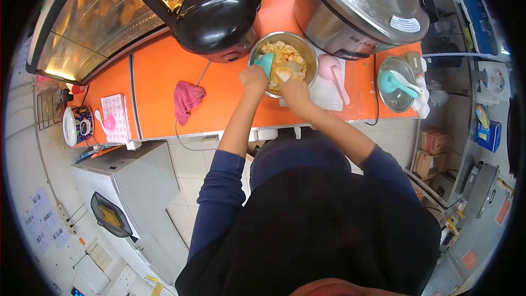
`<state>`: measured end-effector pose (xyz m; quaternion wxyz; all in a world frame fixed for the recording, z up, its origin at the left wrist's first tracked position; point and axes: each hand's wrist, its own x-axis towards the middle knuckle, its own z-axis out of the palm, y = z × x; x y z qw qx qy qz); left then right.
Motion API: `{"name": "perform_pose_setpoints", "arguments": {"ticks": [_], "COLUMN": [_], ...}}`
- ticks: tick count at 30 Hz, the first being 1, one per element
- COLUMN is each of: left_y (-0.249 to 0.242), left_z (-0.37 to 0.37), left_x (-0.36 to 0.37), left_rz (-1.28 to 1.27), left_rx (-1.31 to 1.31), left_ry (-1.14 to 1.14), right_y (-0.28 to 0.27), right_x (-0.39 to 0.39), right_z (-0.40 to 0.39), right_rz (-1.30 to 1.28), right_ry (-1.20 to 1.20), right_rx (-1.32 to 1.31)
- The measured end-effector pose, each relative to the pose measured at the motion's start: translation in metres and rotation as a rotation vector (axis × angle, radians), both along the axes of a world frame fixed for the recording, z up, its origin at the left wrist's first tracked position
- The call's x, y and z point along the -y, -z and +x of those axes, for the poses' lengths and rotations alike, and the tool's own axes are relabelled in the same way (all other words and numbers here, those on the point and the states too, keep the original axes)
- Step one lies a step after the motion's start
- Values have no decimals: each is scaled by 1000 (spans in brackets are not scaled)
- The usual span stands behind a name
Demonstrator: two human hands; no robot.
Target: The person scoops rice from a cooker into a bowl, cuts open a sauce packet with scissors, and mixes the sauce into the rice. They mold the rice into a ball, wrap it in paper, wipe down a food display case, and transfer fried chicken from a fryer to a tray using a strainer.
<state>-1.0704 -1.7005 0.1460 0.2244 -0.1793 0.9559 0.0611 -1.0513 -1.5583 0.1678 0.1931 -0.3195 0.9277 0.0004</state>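
A round steel bowl [313,57] holds yellowish food [285,50] that looks like rice. My left hand [253,79] is closed at the bowl's left rim, around a teal scoop [266,63] whose head dips into the food. Over the bowl's front part, my right hand [296,92] is closed on a pale, whitish utensil [284,75]; its kind is hard to make out. Just right of the bowl, a pink ladle [330,69] rests on a white board or sheet [327,98].
A black rice cooker [216,19] and a large steel cooker [356,13] stand behind the bowl. On the orange counter [156,85] lies a pink cloth [188,98]. To the right, a clear bowl [388,98] holds utensils. A lit glass display case [98,27] is at the left.
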Motion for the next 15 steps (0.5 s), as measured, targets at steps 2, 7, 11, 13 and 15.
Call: {"name": "perform_pose_setpoints", "arguments": {"ticks": [2, 7, 11, 13, 15], "left_y": [-6, -6, 0, 3, -11], "left_z": [-5, -5, -10, -5, -6], "left_x": [4, 5, 5, 3, 9], "left_rz": [-8, -24, -98, -111, -91], "left_rx": [-10, -29, -64, -22, -40], "left_ry": [21, 38, 78, 80, 140], "right_y": [-11, 34, -13, -6, 35], "right_x": [8, 17, 4, -4, -4], "right_z": [27, 27, 34, 37, 32], "right_rz": [105, 196, 62, 93, 137], "right_ry": [-202, -98, -16, -108, -10], "right_rx": [-10, -126, -1, -33, -126]}}
